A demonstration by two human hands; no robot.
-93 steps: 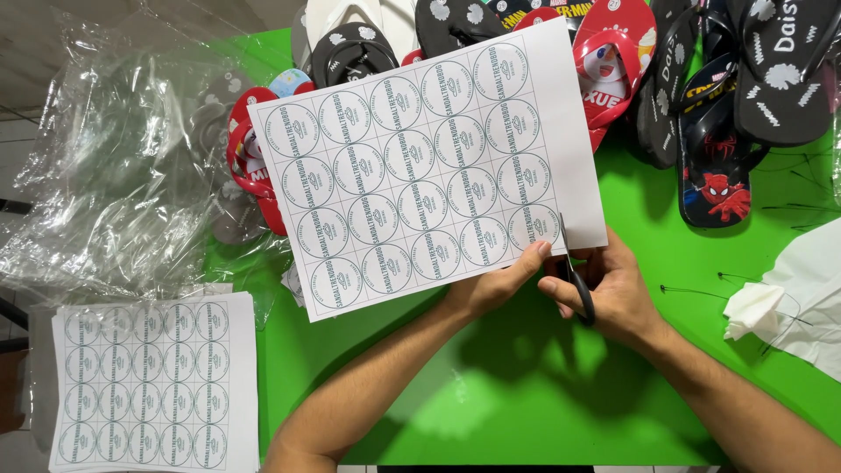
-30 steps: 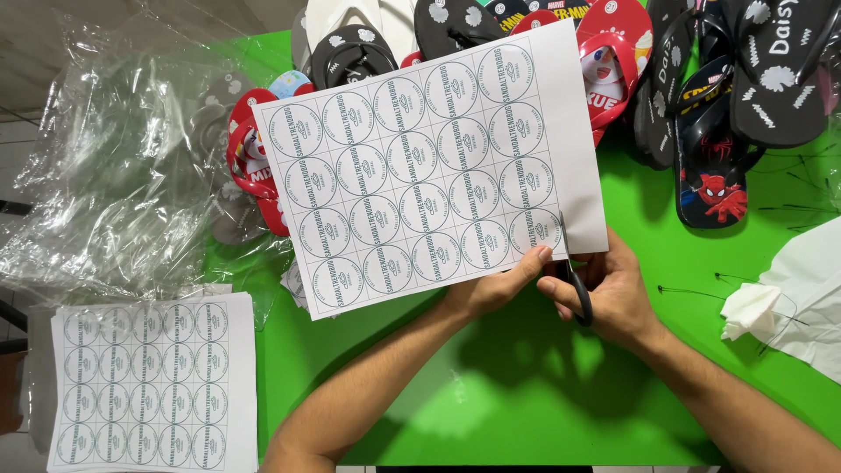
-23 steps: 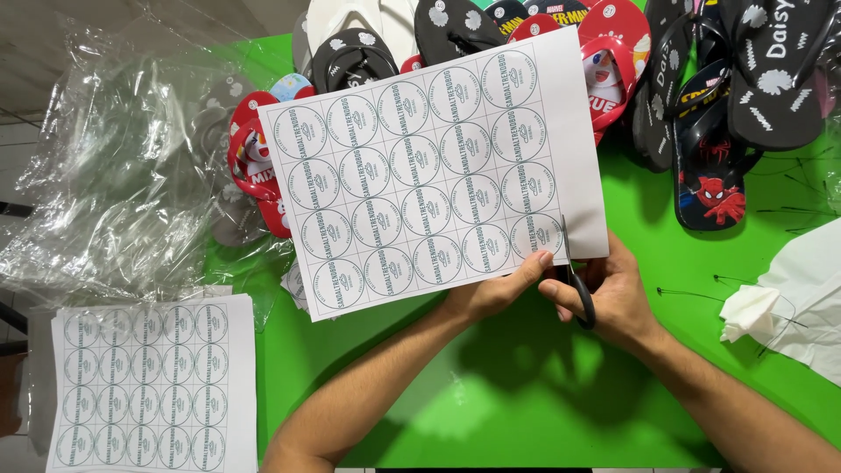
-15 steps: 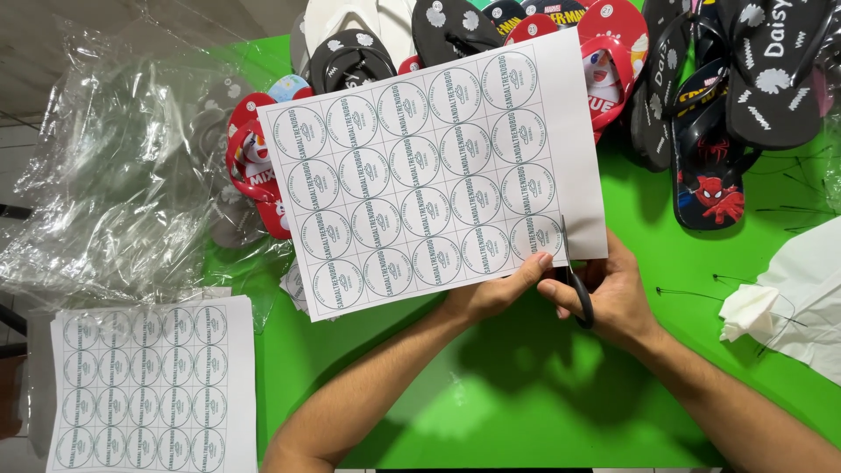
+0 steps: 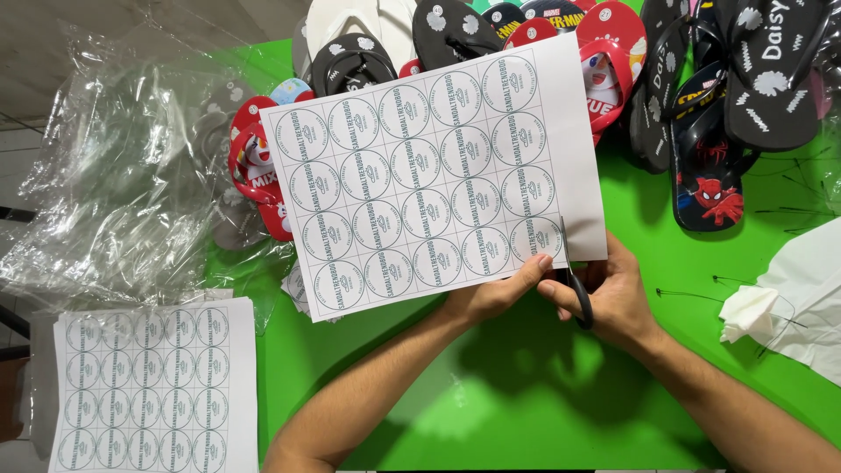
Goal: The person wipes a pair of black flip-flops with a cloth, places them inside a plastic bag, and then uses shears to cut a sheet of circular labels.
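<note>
White paper sheet (image 5: 434, 175) of round labels is held above the green table (image 5: 526, 412), left hand (image 5: 495, 293) pinching its lower edge. Right hand (image 5: 613, 293) grips scissors (image 5: 574, 280), blades entering; risk: cut drifts into labels.

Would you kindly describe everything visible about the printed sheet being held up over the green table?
The printed sheet is white paper carrying a grid of round green-outlined labels, five across and four down, with a blank margin on its right side. It is held flat and tilted slightly anticlockwise above the green table, covering parts of the flip-flops. The left hand pinches its lower edge, and the scissors in the right hand have cut into the bottom edge beside the last column.
</note>
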